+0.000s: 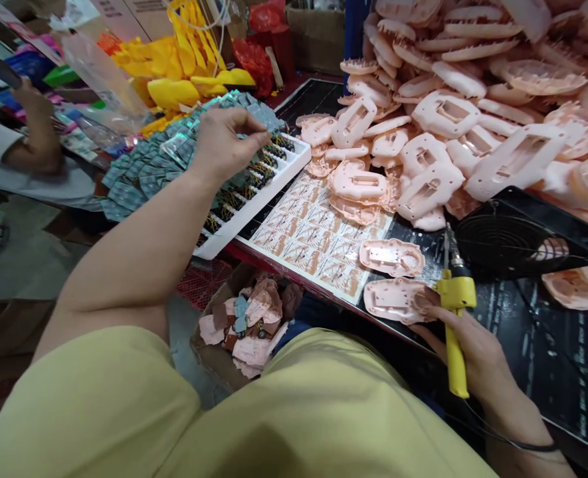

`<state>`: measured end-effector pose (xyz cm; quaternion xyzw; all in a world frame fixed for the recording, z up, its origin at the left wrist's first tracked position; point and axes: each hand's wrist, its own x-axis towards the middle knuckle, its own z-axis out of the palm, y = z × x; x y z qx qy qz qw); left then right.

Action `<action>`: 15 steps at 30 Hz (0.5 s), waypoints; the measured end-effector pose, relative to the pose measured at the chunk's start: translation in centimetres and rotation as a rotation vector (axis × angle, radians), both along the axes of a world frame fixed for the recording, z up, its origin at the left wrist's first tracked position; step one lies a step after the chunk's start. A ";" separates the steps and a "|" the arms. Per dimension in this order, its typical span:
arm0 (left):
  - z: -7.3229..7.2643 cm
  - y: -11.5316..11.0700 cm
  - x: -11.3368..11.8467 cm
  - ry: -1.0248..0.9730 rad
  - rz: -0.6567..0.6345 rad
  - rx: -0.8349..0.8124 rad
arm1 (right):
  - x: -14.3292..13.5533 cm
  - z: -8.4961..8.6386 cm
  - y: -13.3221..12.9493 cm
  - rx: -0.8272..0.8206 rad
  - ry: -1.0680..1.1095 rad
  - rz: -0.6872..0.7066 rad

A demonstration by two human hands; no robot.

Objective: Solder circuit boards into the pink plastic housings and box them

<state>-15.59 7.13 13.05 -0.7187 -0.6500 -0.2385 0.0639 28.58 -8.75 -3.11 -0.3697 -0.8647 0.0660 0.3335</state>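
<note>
My left hand (pixel 231 143) is over a white foam tray (pixel 258 206) of small wired parts, beside a pile of teal circuit pieces (pixel 144 166). Its thumb and fingertips are pinched together; anything between them is too small to name. At the table's front edge, my right hand (pixel 466 338) has its fingers on a pink plastic shell (pixel 393 300) and also holds a yellow soldering tool (pixel 456 299), whose metal tip points away from me. A second pink shell (pixel 392 257) lies just behind that one, its inner side up.
Pink shells (pixel 438 113) are heaped at the back right, near a black fan (pixel 513 232). A patterned sheet (pixel 313 232) lies mid-table. Yellow parts (pixel 174 66) stand behind the teal pile. Below the edge is a box of scraps (pixel 248 325). Another person's arm (pixel 34 133) shows at left.
</note>
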 end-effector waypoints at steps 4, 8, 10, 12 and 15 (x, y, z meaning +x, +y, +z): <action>0.1 -1.6 2.9 -0.358 -0.101 -0.038 | -2.6 0.4 -0.1 0.031 -0.020 0.004; -2.1 -1.9 7.1 -0.545 -0.211 -0.259 | -3.9 0.8 -0.3 0.048 -0.024 -0.078; -3.6 -2.5 9.8 -0.536 -0.371 -0.460 | -3.7 1.1 -0.5 0.066 0.021 -0.128; -5.1 -3.6 12.5 -0.404 -0.571 -0.642 | -3.2 1.4 -0.9 0.084 0.080 -0.172; -7.2 -5.6 15.8 -0.047 -0.721 -0.654 | -2.4 1.8 -1.5 0.109 0.159 -0.180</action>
